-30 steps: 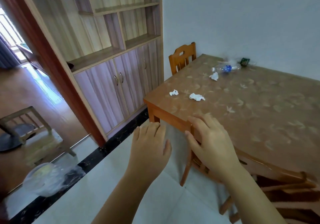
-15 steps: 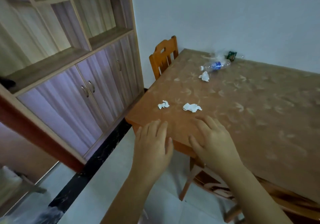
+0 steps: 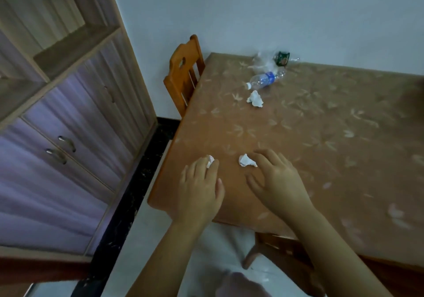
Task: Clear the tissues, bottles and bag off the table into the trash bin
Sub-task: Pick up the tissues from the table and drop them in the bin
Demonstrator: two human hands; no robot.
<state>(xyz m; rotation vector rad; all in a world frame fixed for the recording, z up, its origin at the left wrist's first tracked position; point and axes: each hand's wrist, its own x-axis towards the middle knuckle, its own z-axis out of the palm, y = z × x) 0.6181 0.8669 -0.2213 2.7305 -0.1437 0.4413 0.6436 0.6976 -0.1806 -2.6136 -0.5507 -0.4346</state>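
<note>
Both hands reaching for near tissues on table (image 3: 344, 159). Left hand (image 3: 199, 188) fingers spread, loose, tips touching small tissue (image 3: 210, 160); right hand (image 3: 275, 182) fingers released, tips just beside 2nd tissue (image 3: 245, 160). Nothing pinched yet. 3rd tissue (image 3: 255, 98), bottle (image 3: 265, 80), bag (image 3: 273, 61) lying far. Next: pinch each wad, carry to bin, which isn't showing.

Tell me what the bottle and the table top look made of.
Bottle: clear thin plastic, apparently, glossy and see-through, with a blue label and white cap. Table top: a brown, leaf-patterned, faintly shiny covering, possibly vinyl or laminate; orange wood shows at the edge.
</note>
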